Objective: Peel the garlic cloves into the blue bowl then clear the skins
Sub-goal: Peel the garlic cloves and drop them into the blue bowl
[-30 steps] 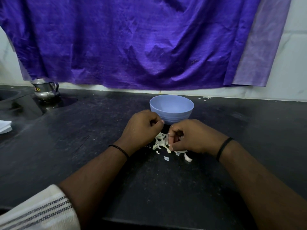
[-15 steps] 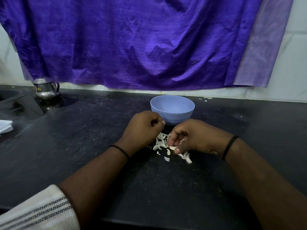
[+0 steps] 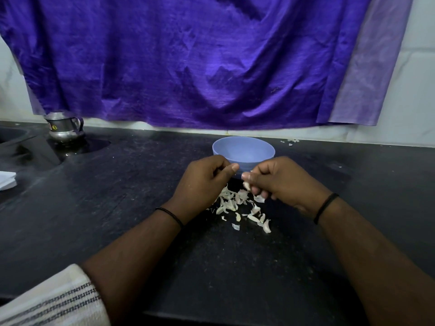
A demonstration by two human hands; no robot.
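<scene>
Your right hand [image 3: 280, 182] has lifted off the skins [image 3: 237, 203] since half a second ago and now sits level with your left hand [image 3: 204, 182], both just in front of the blue bowl [image 3: 243, 151] at frame centre. What the bowl holds is hidden from here. Your right grip is curled, pinching a pale garlic clove [image 3: 246, 185] at the fingertips. Your left grip is closed, thumb against forefinger; what it holds cannot be told. Skins lie scattered on the dark surface [image 3: 117, 208] below both hands.
</scene>
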